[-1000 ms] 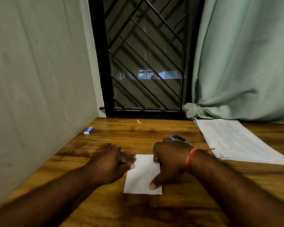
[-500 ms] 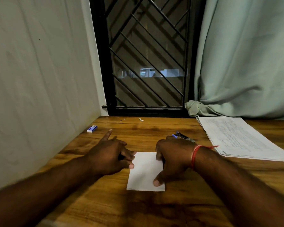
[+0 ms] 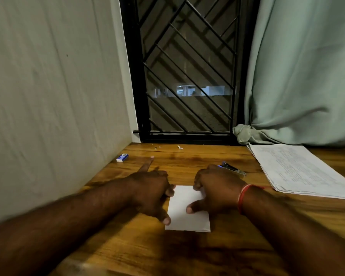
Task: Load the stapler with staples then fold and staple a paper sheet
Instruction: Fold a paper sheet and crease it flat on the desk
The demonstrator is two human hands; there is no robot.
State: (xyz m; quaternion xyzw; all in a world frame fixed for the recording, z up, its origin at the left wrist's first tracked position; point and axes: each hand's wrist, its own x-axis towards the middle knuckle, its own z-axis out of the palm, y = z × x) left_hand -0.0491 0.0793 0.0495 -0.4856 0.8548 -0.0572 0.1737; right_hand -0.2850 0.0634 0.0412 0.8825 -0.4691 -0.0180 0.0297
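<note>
The folded paper sheet, a small crisp white rectangle, lies flat between the two hands on the glossy wood-grain table. The right hand holds it down, fingers curled on its far corner and thumb spread across its face, likely to sharpen the crease. The left hand sets its thumb tip on the near left edge, index finger straight and pointing away; whether its other curled fingers catch the paper I cannot tell. The slim metal stapler waits just beyond the right hand, and the small staple box sits well beyond the left
</note>
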